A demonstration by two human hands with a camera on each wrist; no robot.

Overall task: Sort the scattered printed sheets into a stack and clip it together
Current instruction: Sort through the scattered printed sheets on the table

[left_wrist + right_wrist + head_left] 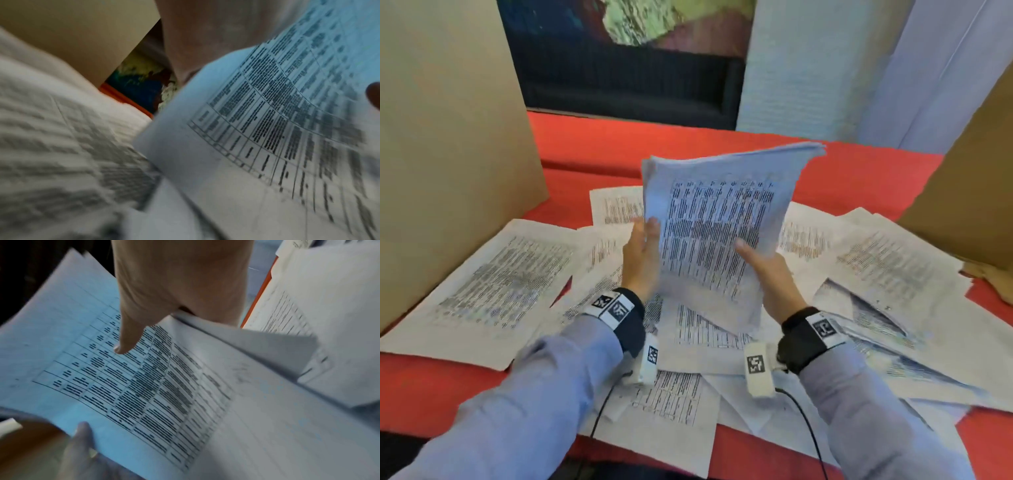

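A stack of printed sheets [715, 233] stands tilted above the table, its lower edge over the scattered pages. My right hand [767, 270] grips its right side, thumb [127, 340] on the front page and fingers behind. My left hand [643, 253] lies flat against the stack's left edge, fingers straight, with a tip [82, 431] just over the front sheet. The stack [267, 113] fills the left wrist view, blurred. Loose printed sheets [500, 274] lie spread over the red table [654, 144]. I see no clip.
Cardboard panels stand at the left [448, 137] and right [969, 188] of the table. More loose pages [893, 267] overlap at the right and near the front edge [671, 404]. A dark sofa [619, 85] sits beyond the table.
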